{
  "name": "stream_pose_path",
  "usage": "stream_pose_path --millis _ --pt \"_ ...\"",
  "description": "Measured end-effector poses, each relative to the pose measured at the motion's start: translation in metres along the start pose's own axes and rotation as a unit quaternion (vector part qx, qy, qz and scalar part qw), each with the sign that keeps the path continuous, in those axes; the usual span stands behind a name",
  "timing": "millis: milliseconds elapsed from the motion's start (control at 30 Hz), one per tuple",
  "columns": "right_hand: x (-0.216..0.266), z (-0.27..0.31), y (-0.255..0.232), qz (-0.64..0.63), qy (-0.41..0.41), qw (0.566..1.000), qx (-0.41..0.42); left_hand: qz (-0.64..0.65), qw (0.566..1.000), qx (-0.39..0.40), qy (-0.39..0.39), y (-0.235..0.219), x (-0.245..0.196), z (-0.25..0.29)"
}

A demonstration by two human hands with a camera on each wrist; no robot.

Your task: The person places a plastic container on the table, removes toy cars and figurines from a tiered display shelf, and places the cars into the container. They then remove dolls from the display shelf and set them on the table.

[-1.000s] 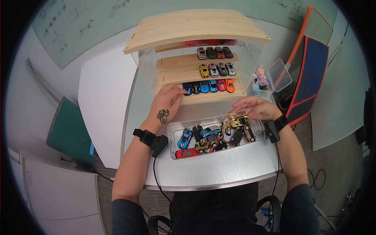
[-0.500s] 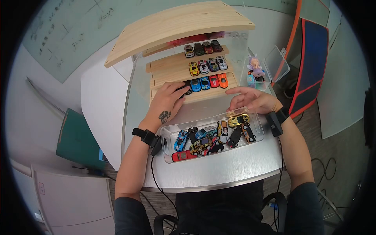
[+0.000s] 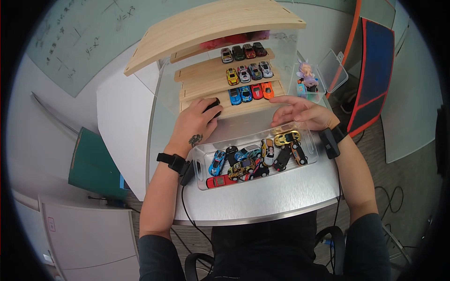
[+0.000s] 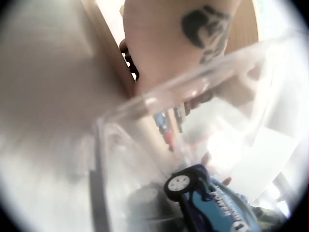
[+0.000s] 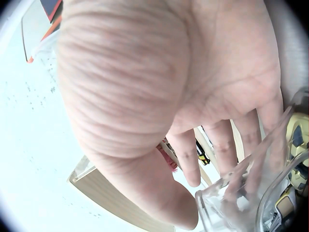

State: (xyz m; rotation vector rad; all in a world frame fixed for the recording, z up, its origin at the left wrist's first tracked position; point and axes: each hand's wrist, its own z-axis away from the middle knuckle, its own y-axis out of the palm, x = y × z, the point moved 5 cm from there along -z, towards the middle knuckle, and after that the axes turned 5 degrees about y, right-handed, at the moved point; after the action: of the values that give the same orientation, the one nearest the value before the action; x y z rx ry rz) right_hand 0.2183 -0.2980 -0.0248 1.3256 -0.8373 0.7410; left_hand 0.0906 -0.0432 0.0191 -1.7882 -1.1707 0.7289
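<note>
My left hand reaches over the left end of the lowest wooden shelf, its fingers curled over a black toy car. The hand hides most of that car and whatever lies under the palm. To its right along the same shelf stand a blue toy car, another blue one, a red one and an orange toy car. My right hand hovers at the far right corner of a clear plastic tray, palm and loosely spread fingers holding nothing. Several mixed toy cars lie in the tray, including a gold toy car.
Two higher steps of the wooden display stand carry more toy cars, under a broad wooden top. A small clear box with its lid up holds a doll figure at the right. The table's metal edge runs along the front.
My left hand has moved the black car leftward along the lowest shelf, opening a gap beside the blue car. The dark blue car is now hidden. My right hand has stayed near the tray.
</note>
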Motion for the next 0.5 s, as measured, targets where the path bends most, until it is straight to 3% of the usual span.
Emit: stream_pose_path --millis 67,133,167,200,300,333,400,433,500 --pt "0.0 0.0 0.0 0.006 0.003 1.0 -0.007 -0.004 1.0 -0.006 -0.003 -0.008 0.001 0.002" --pt "0.0 0.0 0.001 0.013 0.007 1.0 -0.014 0.076 0.995 -0.058 -0.032 -0.02 0.012 0.001" --pt "0.001 0.0 0.002 0.018 0.009 1.0 -0.019 0.131 0.987 -0.043 -0.087 -0.029 0.011 0.0" --pt "0.0 0.001 0.001 0.022 0.01 0.999 -0.025 0.131 0.987 -0.042 -0.087 -0.04 0.006 -0.002" --pt "0.0 0.0 0.001 0.023 0.011 1.0 -0.019 0.336 0.901 0.032 -0.274 -0.066 -0.003 -0.002" --pt "0.0 0.0 0.001 0.022 0.01 1.0 -0.02 0.335 0.901 0.033 -0.274 -0.075 -0.009 -0.002" --pt "0.0 0.0 0.002 0.028 0.011 0.999 -0.021 0.341 0.923 0.074 -0.163 -0.088 -0.027 -0.004" --pt "0.0 0.0 0.002 0.026 0.008 0.999 -0.022 0.34 0.923 0.076 -0.162 -0.092 -0.033 -0.003" --pt "0.0 0.0 0.004 0.019 0.009 1.0 -0.017 0.294 0.944 0.151 0.0 -0.096 -0.06 -0.007"
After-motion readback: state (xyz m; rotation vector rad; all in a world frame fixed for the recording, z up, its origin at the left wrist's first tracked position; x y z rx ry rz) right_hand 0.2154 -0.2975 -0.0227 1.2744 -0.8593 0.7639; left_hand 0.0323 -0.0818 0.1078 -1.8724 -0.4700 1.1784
